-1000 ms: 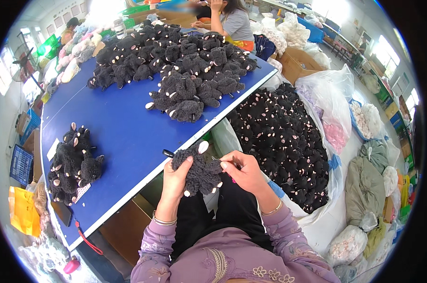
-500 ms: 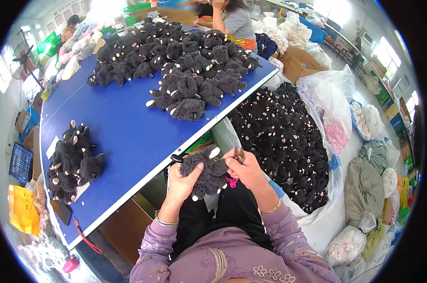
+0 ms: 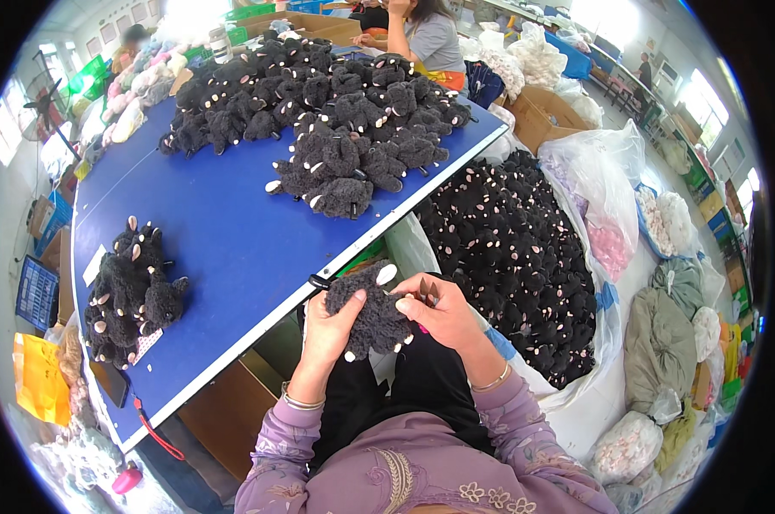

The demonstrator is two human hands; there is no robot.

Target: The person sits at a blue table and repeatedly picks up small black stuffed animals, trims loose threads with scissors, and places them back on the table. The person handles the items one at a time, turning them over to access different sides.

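A black fluffy plush animal [image 3: 373, 319] with white ears and small white feet is held over my lap. My left hand [image 3: 326, 330] is closed round its left side, the thumb pressing on the fur. At its right edge my right hand [image 3: 443, 315] is closed, finger and thumb pinched close to the fur. Small scissors [image 3: 428, 292] are tucked in that hand, dark blades pointing up and a bit of pink showing below. Whatever lies between the pinching fingertips is too small to make out. A black strap end [image 3: 319, 282] sticks out past my left hand.
On the blue table [image 3: 225, 223] lie a big heap of black plush animals [image 3: 345, 111] and a smaller pile [image 3: 135, 295]. A phone [image 3: 111, 383] rests at the near corner. Right of me stands a large bag full of black plush pieces [image 3: 512, 265]. Another person [image 3: 435, 43] sits beyond the table.
My right hand has shifted slightly left and down along the plush animal's edge, its fingers closing nearer the fur. The plush animal has tilted a little; my left hand keeps its hold.
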